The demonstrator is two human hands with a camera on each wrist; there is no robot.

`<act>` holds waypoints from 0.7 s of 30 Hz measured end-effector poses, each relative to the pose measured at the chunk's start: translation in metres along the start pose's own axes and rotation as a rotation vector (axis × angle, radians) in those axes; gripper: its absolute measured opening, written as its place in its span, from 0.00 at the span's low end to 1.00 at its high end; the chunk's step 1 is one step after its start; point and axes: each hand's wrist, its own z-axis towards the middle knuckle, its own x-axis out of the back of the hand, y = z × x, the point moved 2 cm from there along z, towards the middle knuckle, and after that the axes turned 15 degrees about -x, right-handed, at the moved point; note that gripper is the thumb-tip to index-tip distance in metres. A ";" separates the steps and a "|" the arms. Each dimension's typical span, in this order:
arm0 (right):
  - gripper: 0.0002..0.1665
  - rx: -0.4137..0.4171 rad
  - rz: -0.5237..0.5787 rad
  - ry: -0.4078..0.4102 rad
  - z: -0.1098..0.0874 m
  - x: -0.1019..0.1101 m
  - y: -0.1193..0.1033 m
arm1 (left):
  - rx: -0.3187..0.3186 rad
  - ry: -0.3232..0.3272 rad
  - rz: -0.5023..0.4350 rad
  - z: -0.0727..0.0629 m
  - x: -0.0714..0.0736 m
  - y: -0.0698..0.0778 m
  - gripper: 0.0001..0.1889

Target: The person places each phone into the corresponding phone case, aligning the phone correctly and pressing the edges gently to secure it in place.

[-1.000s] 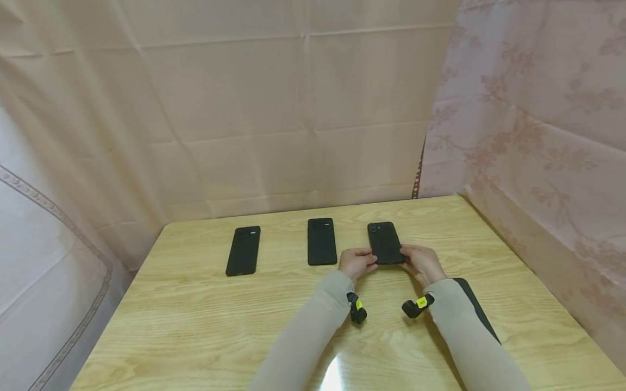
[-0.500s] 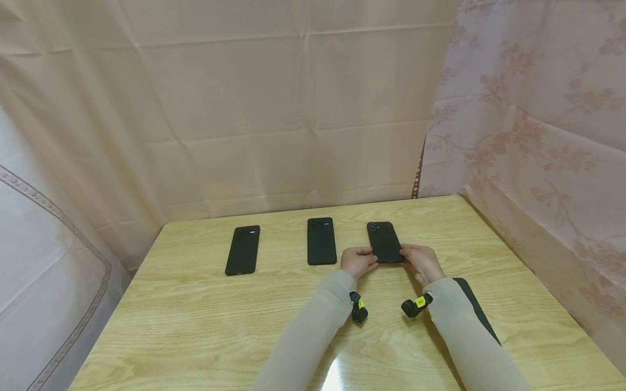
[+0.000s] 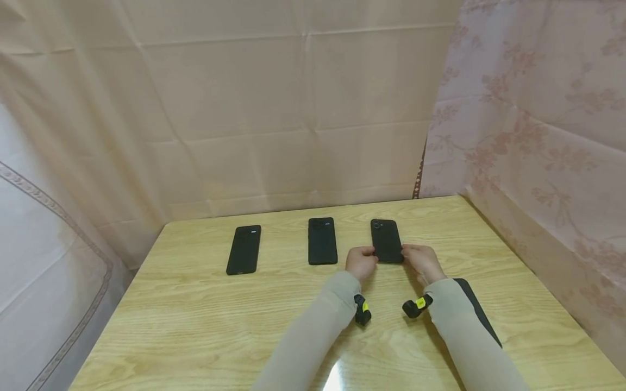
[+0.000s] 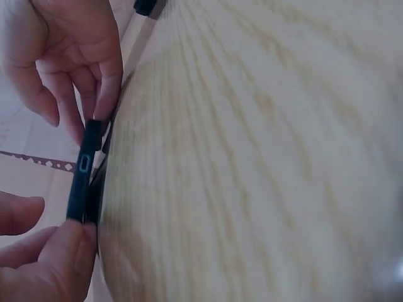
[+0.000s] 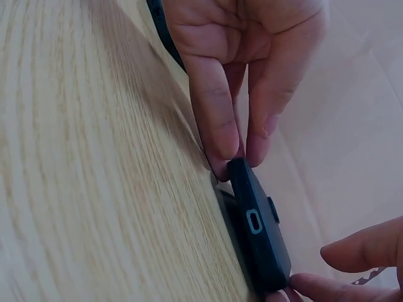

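Observation:
A black phone [image 3: 386,241] lies back up near the far right of the wooden table, its camera lenses at the far left corner. My left hand [image 3: 362,263] pinches its near left corner between thumb and fingertips. At the opposite near corner, my right hand [image 3: 423,262] grips the other side with its fingertips. In the right wrist view, the port end of the phone [image 5: 258,223] faces me, with a dark reflection or shadow under it. The left wrist view also shows this end of the phone [image 4: 84,170] between both hands, close over the wood.
Two more black phones, one in the middle [image 3: 322,241] and one further left [image 3: 243,250], lie in a row on the table [image 3: 195,326]. A flat black item [image 3: 476,307] is partly hidden under my right forearm. A beige curtain [image 3: 235,108] hangs behind the table.
The phone between my hands has shifted slightly right and away and turned a little straighter. My left hand has moved slightly right with it; the right hand has hardly moved.

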 end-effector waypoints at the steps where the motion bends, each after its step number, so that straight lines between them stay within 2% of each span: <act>1: 0.31 -0.001 0.001 -0.002 0.000 0.000 0.000 | 0.002 -0.005 -0.002 0.000 0.000 0.001 0.18; 6: 0.31 0.002 -0.016 0.007 -0.001 -0.001 0.000 | -0.013 -0.043 0.031 0.000 -0.001 0.000 0.17; 13: 0.32 0.039 -0.044 0.077 -0.004 -0.002 0.000 | -0.050 -0.128 0.059 -0.003 -0.003 0.002 0.19; 21: 0.33 0.037 -0.019 0.047 -0.006 -0.003 -0.001 | -0.029 -0.218 0.027 -0.007 0.001 0.004 0.22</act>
